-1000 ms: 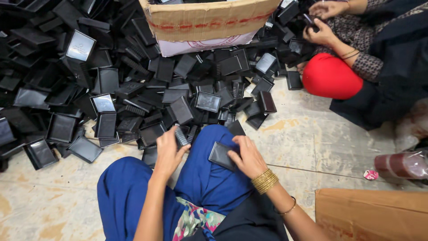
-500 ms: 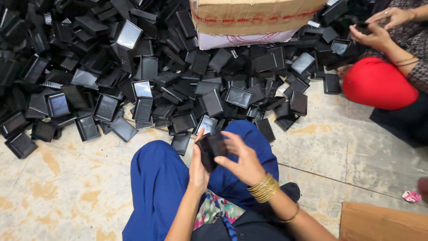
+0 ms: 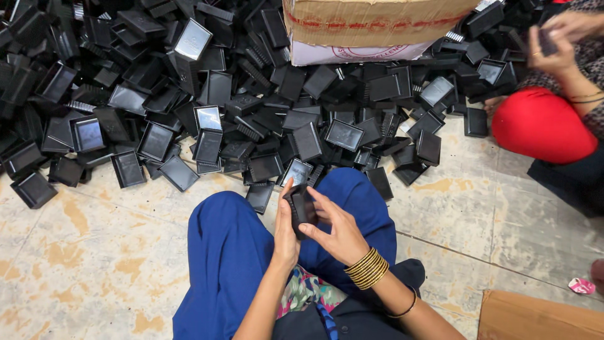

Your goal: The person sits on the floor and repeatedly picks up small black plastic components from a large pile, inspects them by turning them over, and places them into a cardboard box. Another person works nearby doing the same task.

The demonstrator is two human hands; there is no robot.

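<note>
While the heap of black trays (image 3: pixel 207 107) sprawls across the tiled floor (image 3: pixel 82 252) under a cardboard box (image 3: pixel 371 22), we sit with blue-clad knees up to its edge, a co-worker's hand (image 3: pixel 553 53) busy at far right. Our left hand (image 3: pixel 286 230) cups one small black tray (image 3: pixel 300 209) above the lap, fingers wrapped round its back; our right hand (image 3: pixel 336 230) pinches its near edge with fingertips. It looks light, rigid, thin-walled plastic, probably slick, so best gripped by the rims, we reckon
</note>
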